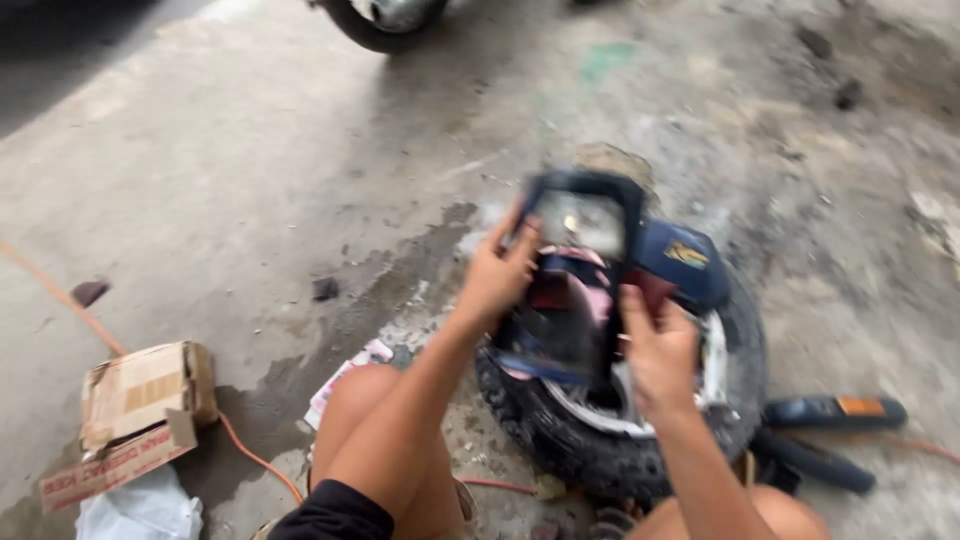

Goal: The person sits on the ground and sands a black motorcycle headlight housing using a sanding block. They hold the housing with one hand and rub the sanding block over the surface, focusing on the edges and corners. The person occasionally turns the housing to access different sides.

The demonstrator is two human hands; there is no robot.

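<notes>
Above the small tyre and wheel (pixel 620 420) lying flat on the concrete floor (pixel 250 180), a blurred dark blue body panel (pixel 585 270) is held upright, likely for viewing. Left hand (pixel 497 275) grips its left edge, right hand (pixel 660 350) its lower right side; forearms raised, knees flanking. Cardboard box (pixel 140 400) sits well apart.

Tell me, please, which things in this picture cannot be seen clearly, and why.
- Dark blue part held by both hands, head view: motion blur hides its details.
- Wheel under it: largely covered by that part and the right hand.
- Second tyre: cut off by the top edge.
- Left hand: grip blurred.
</notes>
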